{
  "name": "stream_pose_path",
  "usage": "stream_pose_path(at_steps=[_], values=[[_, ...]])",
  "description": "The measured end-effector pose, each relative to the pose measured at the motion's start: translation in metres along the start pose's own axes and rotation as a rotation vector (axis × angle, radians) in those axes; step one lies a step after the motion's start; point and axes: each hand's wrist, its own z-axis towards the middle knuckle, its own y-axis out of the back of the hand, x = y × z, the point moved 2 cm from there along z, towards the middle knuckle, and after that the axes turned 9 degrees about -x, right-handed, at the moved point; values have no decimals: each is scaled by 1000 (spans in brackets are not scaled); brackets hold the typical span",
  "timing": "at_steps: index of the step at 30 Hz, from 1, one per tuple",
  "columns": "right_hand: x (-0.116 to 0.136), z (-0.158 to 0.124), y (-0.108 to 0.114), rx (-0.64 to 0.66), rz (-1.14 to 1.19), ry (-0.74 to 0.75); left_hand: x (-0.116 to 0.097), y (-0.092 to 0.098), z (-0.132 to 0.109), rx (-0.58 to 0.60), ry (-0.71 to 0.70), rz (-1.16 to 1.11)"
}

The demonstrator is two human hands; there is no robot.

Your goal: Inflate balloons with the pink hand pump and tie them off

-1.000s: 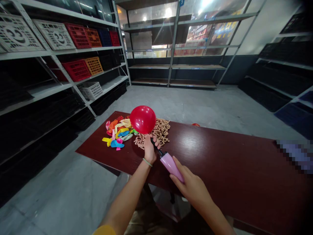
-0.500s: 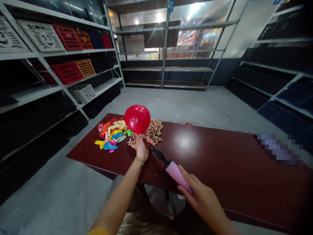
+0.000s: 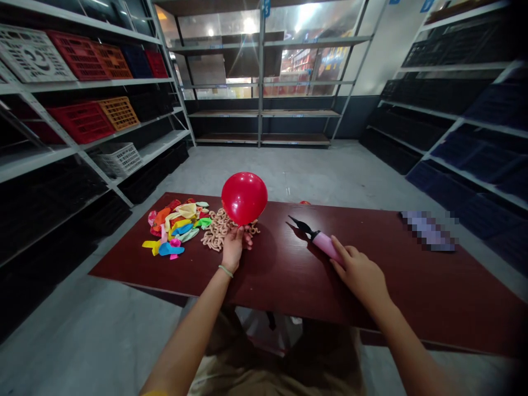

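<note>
An inflated red balloon (image 3: 245, 198) stands above my left hand (image 3: 234, 247), whose fingers pinch its neck. My right hand (image 3: 359, 270) is wrapped round the pink body of a hand pump (image 3: 327, 246). The pump's black nozzle points to the upper left, apart from the balloon, low over the table. Behind and beside my left hand lies a heap of tan curled pieces (image 3: 215, 232). Left of that heap is a pile of flat balloons (image 3: 177, 223) in several colours.
The dark red table (image 3: 289, 280) spans the view. A pixelated flat item (image 3: 429, 231) lies at its right. Shelves with crates (image 3: 84, 121) stand at the left, more shelving (image 3: 445, 115) at the right, and a metal rack (image 3: 260, 113) at the back.
The pump has moved right, away from the balloon's neck, and is now lower over the table. The balloon stays in my left hand. The whole view has shifted somewhat.
</note>
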Motion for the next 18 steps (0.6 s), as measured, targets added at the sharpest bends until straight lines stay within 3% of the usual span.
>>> stream_pose_path(at_steps=[12,18], values=[[10,12,7,-52,64,31,2,-1,2,46,-84,112],[56,44,12,-168,287,169,-4,-1,2,66,-85,130]])
